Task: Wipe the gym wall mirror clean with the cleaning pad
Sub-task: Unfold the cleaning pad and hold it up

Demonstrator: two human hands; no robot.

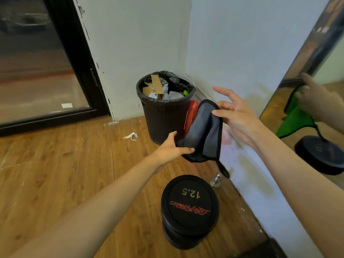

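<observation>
The cleaning pad is a grey cloth with black edging and a black loop hanging from its lower corner; it hangs folded between my hands in front of the bin. My left hand pinches its lower left part between thumb and fingers. My right hand pinches its upper right edge with the thumb, the other fingers spread. The wall mirror runs along the right edge of the view; it reflects my right hand and the pad's green side.
A dark bin lined with a black bag and full of cardboard and paper stands in the corner. A red object leans behind it. A black 12.5 dumbbell stands on end on the wooden floor. A paper scrap lies left. A glass door fills the far left.
</observation>
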